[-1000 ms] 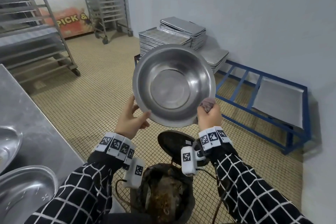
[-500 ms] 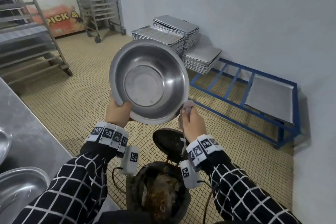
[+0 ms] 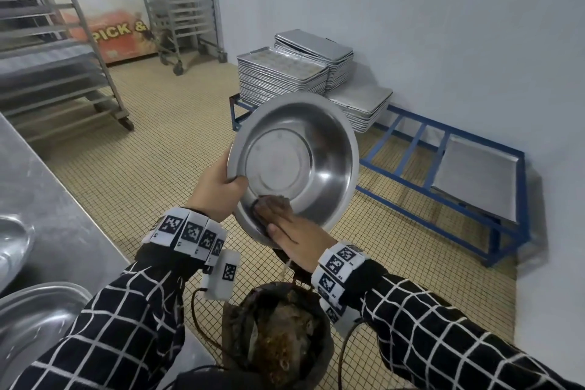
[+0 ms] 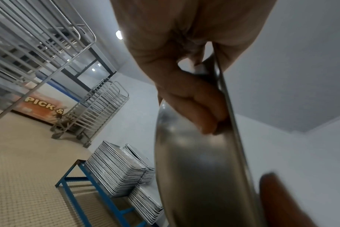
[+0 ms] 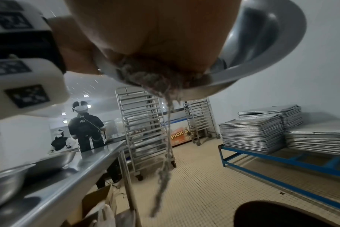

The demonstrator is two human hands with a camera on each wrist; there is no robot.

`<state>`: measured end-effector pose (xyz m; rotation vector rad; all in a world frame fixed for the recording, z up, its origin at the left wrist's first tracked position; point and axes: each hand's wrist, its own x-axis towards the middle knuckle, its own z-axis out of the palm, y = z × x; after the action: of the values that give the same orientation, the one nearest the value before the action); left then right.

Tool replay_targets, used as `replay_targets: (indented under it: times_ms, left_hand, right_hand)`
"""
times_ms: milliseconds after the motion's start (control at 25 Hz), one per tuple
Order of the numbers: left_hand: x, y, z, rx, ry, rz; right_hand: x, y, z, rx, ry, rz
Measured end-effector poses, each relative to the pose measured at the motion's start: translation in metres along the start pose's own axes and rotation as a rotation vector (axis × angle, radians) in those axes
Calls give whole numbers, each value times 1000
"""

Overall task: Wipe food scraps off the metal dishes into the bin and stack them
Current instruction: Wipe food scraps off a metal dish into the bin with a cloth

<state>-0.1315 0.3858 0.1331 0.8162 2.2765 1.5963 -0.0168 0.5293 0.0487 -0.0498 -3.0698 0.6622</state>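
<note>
round steel bowl [image 3: 311, 153] — frayed rag [image 5: 145, 75] pressed inside.

My right hand [image 3: 296, 233] has left the bowl's [image 3: 311, 155] near rim and gone inside, pressing the rag [image 3: 272, 203] flat against the lower wall. My left hand [image 3: 218, 188] has shifted round to the left rim, thumb inside, and the bowl sits lower over the bin [image 3: 278, 336].
</note>
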Motion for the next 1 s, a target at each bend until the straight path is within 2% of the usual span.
replay_targets:
  times_ms: [40,120,240,320,400,520,600,720,920,1000]
  left_hand:
    - [-2,-1,-3,-3,-2,-7]
    - [-4,-3,-5,-26,19,-37]
    - [-8,-3,-1,-96,61,-22]
    - [-10,-1,3,-155,78,-8]
    - [-11,1,4,-231,99,-42]
    - [-12,2,3,-320,108,-115]
    - [-14,1,1,-343,96,-142]
    - [-16,0,-1,-390,94,-170]
    - [-16,-6,14,-463,149,-174]
    - [-21,-6,27,-505,116,-184]
  right_hand:
    - [0,8,-4,-144,-16,35]
    - [-1,23,-14,-438,46,136]
    - [-1,36,-24,-525,183,374]
    - [-1,39,-31,-428,313,496]
    - [-3,39,-39,-263,534,504]
    - [-5,33,-61,182,803,484]
    - [-9,29,-75,471,894,518]
    - [-15,29,-79,725,1013,544]
    - [-12,16,-58,807,1149,712]
    - [-12,11,-48,846,1209,767]
